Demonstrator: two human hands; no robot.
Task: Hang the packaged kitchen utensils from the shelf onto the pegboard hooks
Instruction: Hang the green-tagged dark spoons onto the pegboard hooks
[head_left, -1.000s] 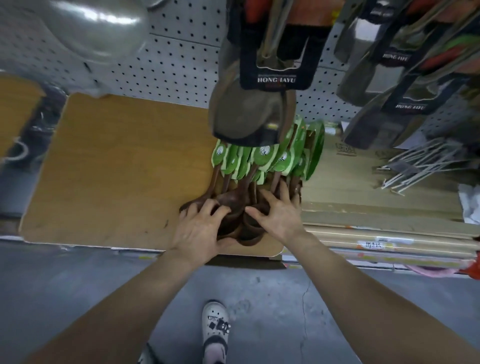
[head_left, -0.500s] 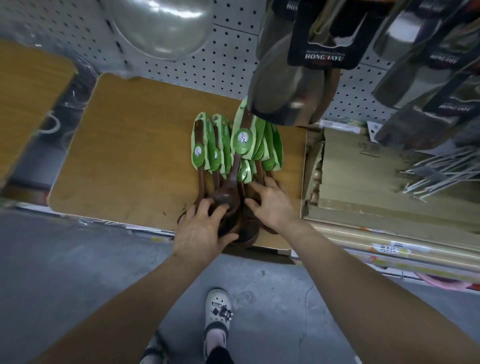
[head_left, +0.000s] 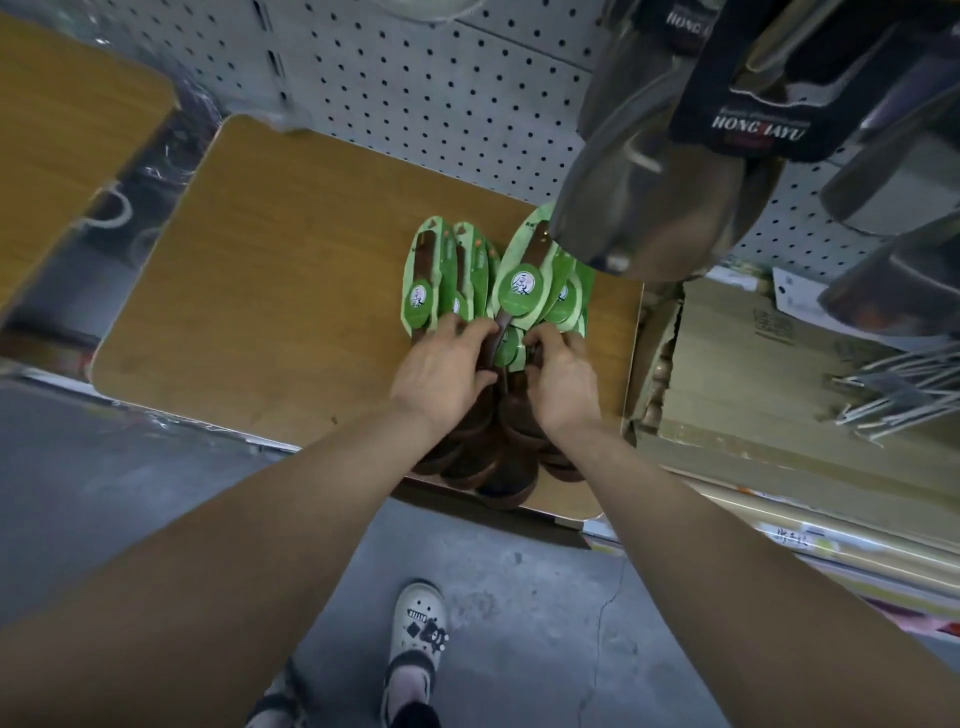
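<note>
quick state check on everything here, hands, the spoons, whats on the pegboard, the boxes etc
left hand: fingers curled round the spoon handles
right hand: fingers curled round the spoon handles
wooden spoons: bunched on the shelf, green cards on, none hung
shelf board: flat, spoons at its right end
metal spatulas: hanging from the pegboard in dark cards
cardboard boxes: flattened, stacked
loose hooks: lying on the boxes

Grey concrete floor (head_left: 156, 493) with a crack, flattened cardboard boxes (head_left: 779, 374) stacked at right
</note>
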